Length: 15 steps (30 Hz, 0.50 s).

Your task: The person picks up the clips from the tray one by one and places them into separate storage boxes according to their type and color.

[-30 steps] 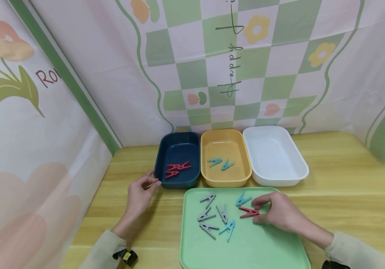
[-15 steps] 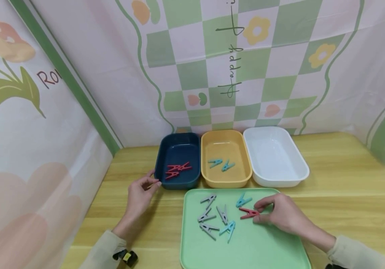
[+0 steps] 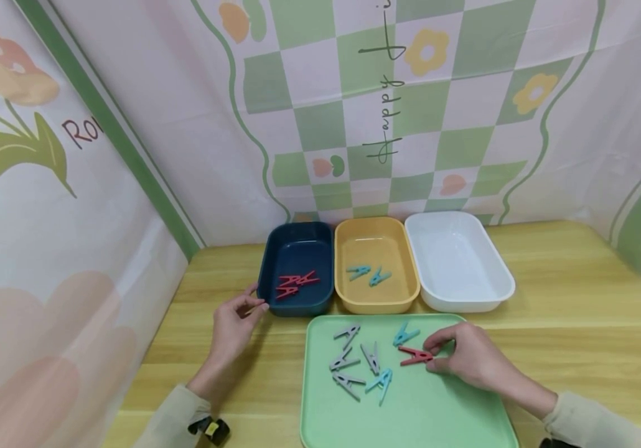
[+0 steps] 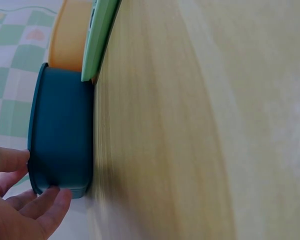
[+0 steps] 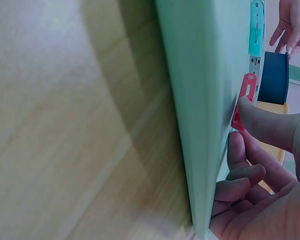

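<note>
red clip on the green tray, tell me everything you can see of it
The red clip looks like plastic, with two arms spread apart towards the left and a narrow end on the right in the head view. The right wrist view shows a long slot in one arm. It lies on the green tray, just nearer the person than a blue clip. The right hand has thumb and finger about its narrow end; whether both touch it is unclear.

L hand [image 3: 234, 325], R hand [image 3: 468, 358] well apart
</note>
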Available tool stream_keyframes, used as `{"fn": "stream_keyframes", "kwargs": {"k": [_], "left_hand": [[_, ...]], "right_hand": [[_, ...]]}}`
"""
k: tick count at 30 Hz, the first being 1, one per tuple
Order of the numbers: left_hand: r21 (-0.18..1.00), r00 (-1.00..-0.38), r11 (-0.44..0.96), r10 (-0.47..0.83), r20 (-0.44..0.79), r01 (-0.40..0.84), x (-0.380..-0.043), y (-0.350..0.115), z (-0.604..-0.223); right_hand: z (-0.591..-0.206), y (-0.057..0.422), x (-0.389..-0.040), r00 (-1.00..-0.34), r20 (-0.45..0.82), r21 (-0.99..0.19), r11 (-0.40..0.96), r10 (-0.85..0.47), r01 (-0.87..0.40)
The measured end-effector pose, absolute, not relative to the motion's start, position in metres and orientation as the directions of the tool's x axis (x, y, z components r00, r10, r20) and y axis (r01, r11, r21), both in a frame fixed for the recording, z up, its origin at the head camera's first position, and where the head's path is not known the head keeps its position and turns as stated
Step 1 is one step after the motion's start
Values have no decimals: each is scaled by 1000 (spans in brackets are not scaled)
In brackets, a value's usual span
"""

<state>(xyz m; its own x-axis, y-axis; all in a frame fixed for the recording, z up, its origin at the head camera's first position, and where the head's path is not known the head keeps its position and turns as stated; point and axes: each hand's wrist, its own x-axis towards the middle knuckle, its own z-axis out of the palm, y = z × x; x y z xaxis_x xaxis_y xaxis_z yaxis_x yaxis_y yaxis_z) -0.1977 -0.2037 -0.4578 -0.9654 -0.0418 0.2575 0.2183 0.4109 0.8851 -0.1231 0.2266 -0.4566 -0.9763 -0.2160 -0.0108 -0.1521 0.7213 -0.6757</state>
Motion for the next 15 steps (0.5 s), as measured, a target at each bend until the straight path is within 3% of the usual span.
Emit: {"fn": "stream_keyframes", "kwargs": {"k": [15], "left_hand": [[891, -968, 402, -41, 248, 211, -196, -204, -457]], "right_hand": [[-456, 223, -125, -980, -50, -679, 726, -194, -110]]}}
